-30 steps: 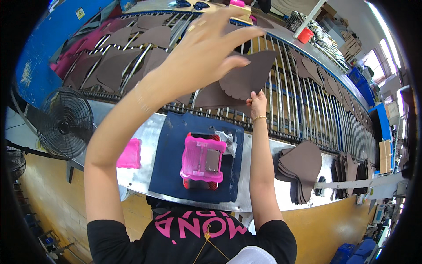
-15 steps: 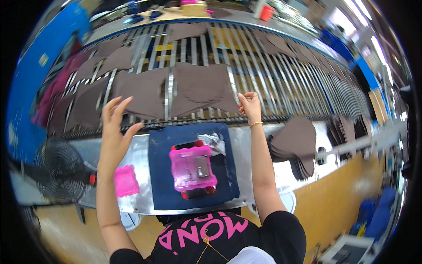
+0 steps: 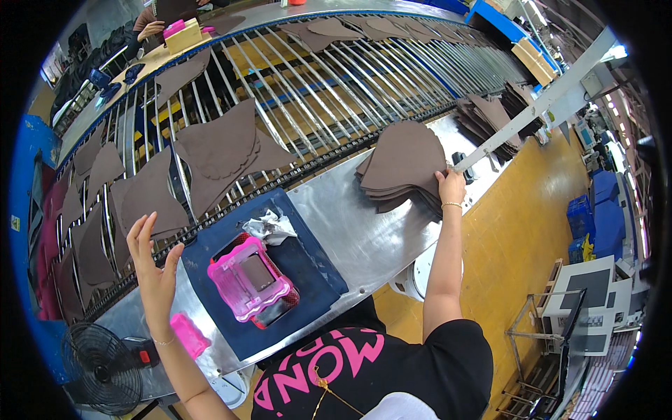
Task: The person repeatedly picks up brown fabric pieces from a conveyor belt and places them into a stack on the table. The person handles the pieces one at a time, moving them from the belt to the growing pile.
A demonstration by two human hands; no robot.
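A stack of dark brown cut pieces (image 3: 402,161), flat like fabric or leather, lies on the metal table right of the blue mat. At its right edge my right hand (image 3: 451,187) is closed, with the fingertips on the edge of the top piece; how much they grip is partly hidden. My left hand (image 3: 155,269) hovers above the table's left part, fingers apart and holding nothing. Between my hands, a pink clear plastic tray with a wavy rim (image 3: 245,290) sits over a red-and-black object (image 3: 285,302) on the dark blue mat (image 3: 318,276).
Crumpled white tissue (image 3: 271,228) lies by the tray, and a pink wavy-edged piece (image 3: 189,334) at the mat's left. Beyond runs a slatted conveyor (image 3: 308,105) carrying brown pieces. A black fan (image 3: 101,367) stands left; a white bar (image 3: 535,105) slants at right. Another person's hand (image 3: 150,29) shows far left.
My view has turned to the right. My right hand has moved from the conveyor's edge to the brown stack. My left hand stays raised and open.
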